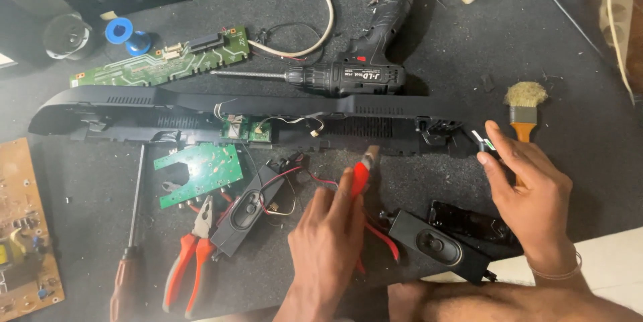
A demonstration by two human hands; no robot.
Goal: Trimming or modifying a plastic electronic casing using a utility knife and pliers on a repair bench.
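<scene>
A dark, dusty table carries scattered parts, with most bare room at 2 o'clock. The left hand has its grip closed around red-handled cutters, tips pointing to 12 o'clock at the edge of a long black housing. The right hand pinches a thin wire end at the housing's 3 o'clock end, near a brush.

Long housing strip runs left to right across the mat. Drill lies just behind it, long circuit board far left. 2 speakers sit near, pliers and screwdriver near left, brush right.
</scene>
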